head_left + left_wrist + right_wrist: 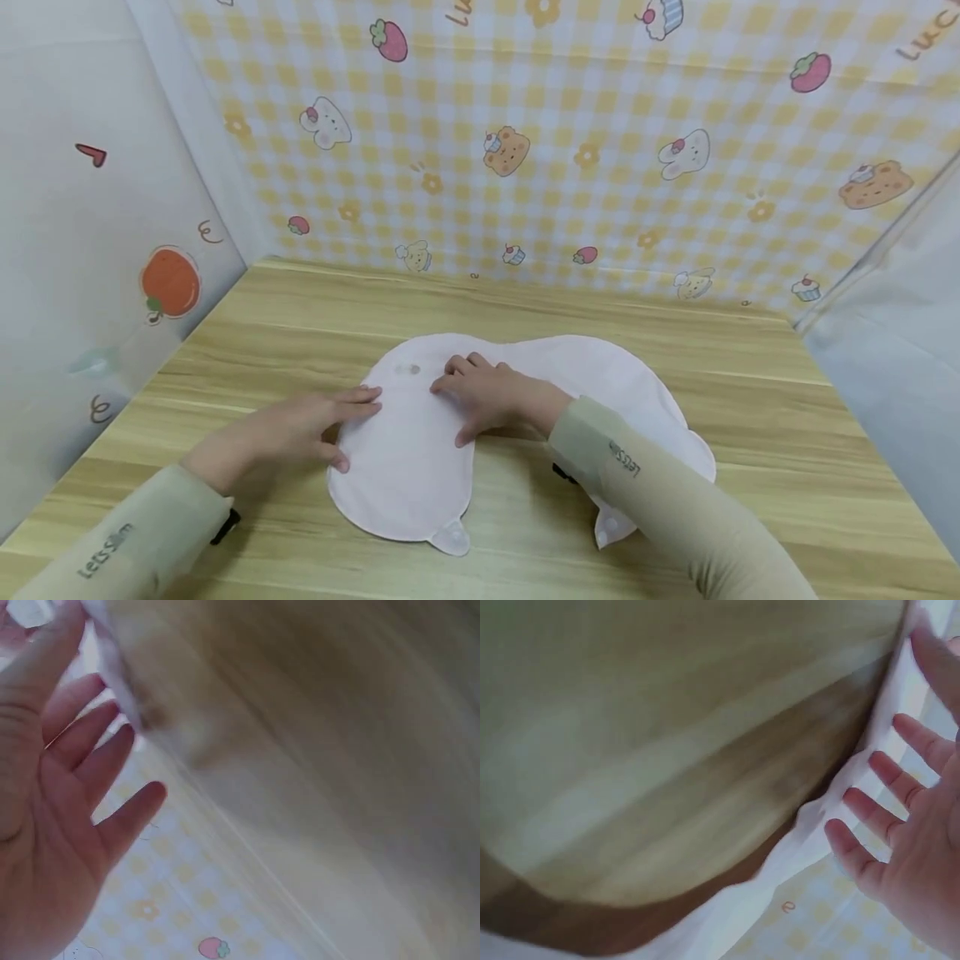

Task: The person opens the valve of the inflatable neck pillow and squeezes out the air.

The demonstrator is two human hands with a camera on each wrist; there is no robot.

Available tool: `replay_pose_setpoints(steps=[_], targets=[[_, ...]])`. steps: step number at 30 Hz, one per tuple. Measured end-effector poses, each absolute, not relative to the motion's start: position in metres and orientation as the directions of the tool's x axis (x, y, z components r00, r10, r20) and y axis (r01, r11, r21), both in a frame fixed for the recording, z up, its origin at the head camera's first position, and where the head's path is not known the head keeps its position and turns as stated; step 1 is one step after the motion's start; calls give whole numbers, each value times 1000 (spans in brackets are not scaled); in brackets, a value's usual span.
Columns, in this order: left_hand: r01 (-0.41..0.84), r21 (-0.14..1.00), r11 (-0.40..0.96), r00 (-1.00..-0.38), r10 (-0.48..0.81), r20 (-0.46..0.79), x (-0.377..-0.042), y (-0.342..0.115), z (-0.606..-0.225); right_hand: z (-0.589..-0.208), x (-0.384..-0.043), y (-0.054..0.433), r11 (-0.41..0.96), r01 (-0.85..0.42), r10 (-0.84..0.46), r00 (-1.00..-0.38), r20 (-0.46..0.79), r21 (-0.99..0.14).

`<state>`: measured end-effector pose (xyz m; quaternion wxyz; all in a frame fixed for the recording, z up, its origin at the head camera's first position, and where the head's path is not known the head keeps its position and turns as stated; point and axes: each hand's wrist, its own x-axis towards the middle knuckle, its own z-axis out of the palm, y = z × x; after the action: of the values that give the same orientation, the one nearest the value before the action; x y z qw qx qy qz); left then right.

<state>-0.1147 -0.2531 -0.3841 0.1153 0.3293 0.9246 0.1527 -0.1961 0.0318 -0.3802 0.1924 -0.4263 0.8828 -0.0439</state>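
A pale pink, U-shaped cloth piece (405, 467) lies flat on the wooden table, its two ends toward me. A small tab (452, 537) juts from its left end, and another tab (613, 525) with round dots shows at the right end. My left hand (300, 425) touches the outer edge of the left lobe, fingers fairly straight and thumb apart. Across the same lobe, my right hand (491, 398) rests on the cloth near the inner curve, its fingers spread and slightly bent. The right forearm covers part of the right lobe. In the right wrist view, the cloth's edge (742, 900) looks wavy.
The wood-grain table (780, 467) extends around the cloth. Behind it stands a yellow-checked backdrop (555, 192) with cartoon prints. A white side panel (67, 275) with fruit prints borders the left, and a pale panel (900, 317) borders the right.
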Motion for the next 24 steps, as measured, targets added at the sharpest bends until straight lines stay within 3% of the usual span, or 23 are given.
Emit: replay_pose_setpoints(steps=[5,10,16,20,24], targets=[[732,298,612,-665,736,122,-111,-245,-385,-377,-181,40,490,-792,-871,-463,-165,-366],[821,348,452,-549,792,268,-102,-233,-388,-372,-158,50,354,-825,-933,-341,-113,-440],[831,343,438,-528,815,239,-87,-227,-390,-372,-135,52,307,-830,-952,-267,-150,-466],[823,303,480,-547,814,198,-83,-228,-391,-375,-130,45,273,-864,-961,-225,-161,-422],[840,265,473,-528,825,204,-83,-230,-392,-378,-124,37,267,-900,-960,-217,-177,-345]])
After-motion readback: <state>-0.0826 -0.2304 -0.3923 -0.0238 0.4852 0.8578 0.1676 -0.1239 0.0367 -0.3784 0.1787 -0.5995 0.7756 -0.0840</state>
